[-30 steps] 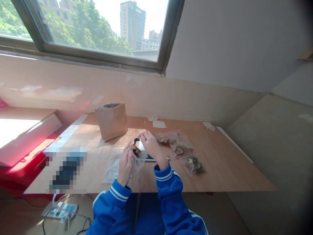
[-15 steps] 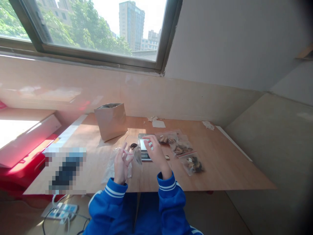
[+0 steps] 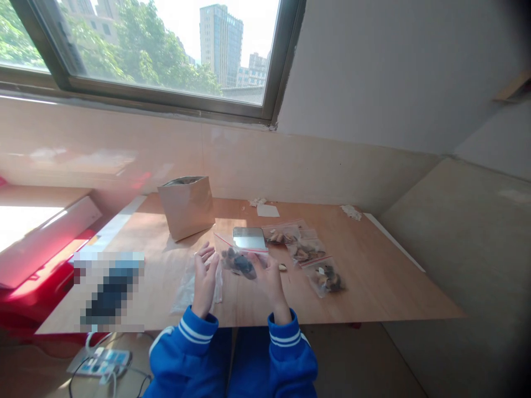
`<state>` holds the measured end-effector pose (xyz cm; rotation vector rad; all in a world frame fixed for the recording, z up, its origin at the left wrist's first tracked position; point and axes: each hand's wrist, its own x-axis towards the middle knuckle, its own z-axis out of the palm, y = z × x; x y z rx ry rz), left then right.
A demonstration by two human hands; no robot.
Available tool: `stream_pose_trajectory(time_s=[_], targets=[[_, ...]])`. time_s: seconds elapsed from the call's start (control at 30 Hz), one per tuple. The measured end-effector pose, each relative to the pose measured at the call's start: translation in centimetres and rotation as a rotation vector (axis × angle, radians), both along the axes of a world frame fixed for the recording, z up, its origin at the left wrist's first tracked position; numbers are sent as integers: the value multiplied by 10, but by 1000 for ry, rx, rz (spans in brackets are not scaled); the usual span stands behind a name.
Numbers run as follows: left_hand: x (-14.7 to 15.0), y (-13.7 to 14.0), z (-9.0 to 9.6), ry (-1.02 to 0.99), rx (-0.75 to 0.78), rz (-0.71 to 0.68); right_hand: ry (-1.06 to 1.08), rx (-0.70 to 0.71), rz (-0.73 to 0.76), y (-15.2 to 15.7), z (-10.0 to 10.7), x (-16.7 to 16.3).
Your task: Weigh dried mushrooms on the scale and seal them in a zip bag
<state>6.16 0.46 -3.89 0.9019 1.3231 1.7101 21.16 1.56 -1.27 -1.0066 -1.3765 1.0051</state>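
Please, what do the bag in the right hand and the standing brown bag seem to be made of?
The held bag: probably thin, clear plastic, since the dark pieces show through it. The standing brown bag: perhaps paper, smooth, faintly shiny outside; the silvery-grey opening hints at foil.

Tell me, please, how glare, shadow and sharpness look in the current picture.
Head view: the sky through the window is washed out nearly white; head view: the brown bag shadows the table beside its base; head view: the clear bag in the right hand lacks fine detail; head view: a mosaic patch covers part of the table's left, and the upper right corner falls dark.
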Motion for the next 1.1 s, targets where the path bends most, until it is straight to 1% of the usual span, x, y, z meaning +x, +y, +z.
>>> stream_pose_trajectory(time_s=[0.03,0.07,0.17,0.2,0.23,0.3,0.37,0.43,0.53,0.63,0.7,0.8,0.93,1.1], targets=[[-4,2,-1,5,-16,4,30,-19,14,0,-1,4],[-7,4,-1,1,-27,-27,54,-36,23,-1,-3,7],[-12,7,-2,-20,-27,-209,92,-65,50,-3,-7,12],[-13,7,-2,-31,-23,-242,91,-73,58,-4,-8,14],[-14,7,-3,-46,-21,-247,83,-80,57,-4,-10,15],[-14,6,-4,-70,-21,-195,42,-78,26,-4,-12,18],[-15,5,-6,-75,-26,-158,-7,-60,-33,-4,-13,22],[-15,4,-6,-66,-33,-154,-37,-46,-94,-3,-15,26],[-15,3,-2,-69,-61,-154,-14,-56,-192,-1,-17,31],[-13,2,2,-70,-116,-150,69,-68,-267,-1,-18,34],[-12,1,4,-73,-134,-152,111,-74,-281,-1,-17,36],[-12,1,6,-95,-123,-166,111,-78,-257,-3,-16,38],[-13,1,5,-111,-111,-190,37,-53,-222,-5,-15,42],[-14,0,4,-119,-71,-184,-52,9,-264,-4,-20,42]])
